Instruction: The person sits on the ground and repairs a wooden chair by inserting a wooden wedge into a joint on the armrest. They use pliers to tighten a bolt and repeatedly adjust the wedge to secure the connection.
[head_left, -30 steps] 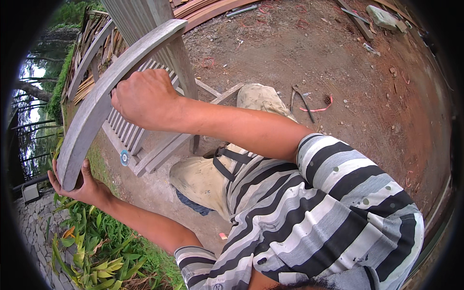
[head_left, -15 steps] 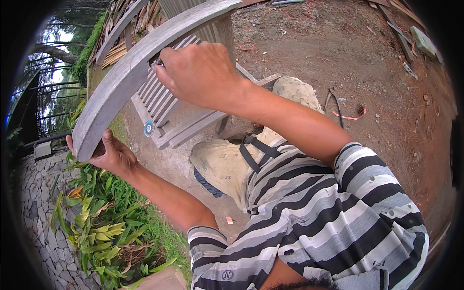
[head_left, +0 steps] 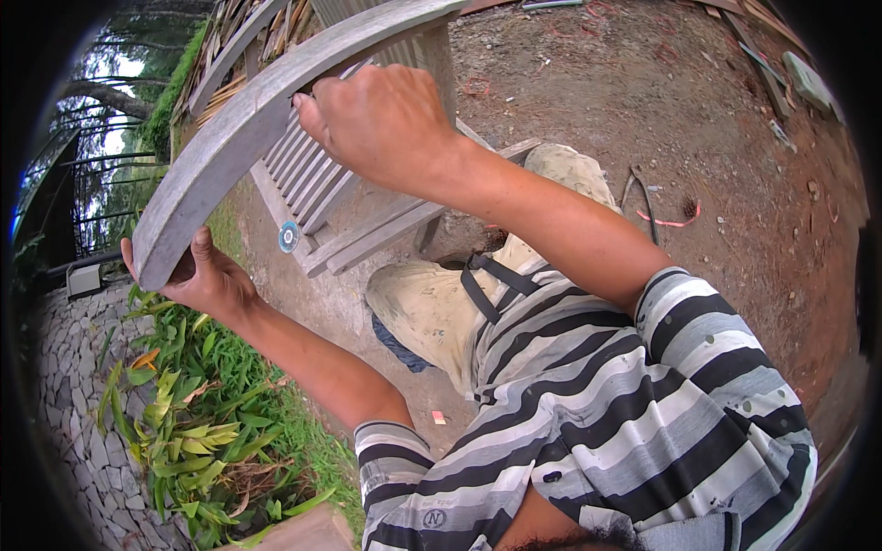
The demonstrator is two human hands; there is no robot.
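A weathered grey wooden chair has a long curved armrest (head_left: 216, 138) that sweeps across the upper left. My left hand (head_left: 213, 281) is closed around the armrest's near lower end, thumb on the inner side and fingertips showing at the outer edge. Against the armrest's underside, farther along, my right hand (head_left: 381, 133) is curled with thumb and forefinger pinched. Whatever it holds there is hidden by the fingers and the wood. Below lies the slatted seat (head_left: 317, 188), with a small round blue disc (head_left: 288, 237) on its front corner.
My knees in stained beige trousers (head_left: 418, 303) are beside the chair's legs. Leafy plants (head_left: 202, 441) and stone paving (head_left: 78, 395) lie at the left. On the dirt ground at right are a pink ribbon (head_left: 675, 222) and a dark strap-like strip (head_left: 648, 197). Timber is piled behind the chair.
The armrest's near end and my left hand have shifted slightly up in the view. My right hand has moved a little up and right, still curled at the underside.
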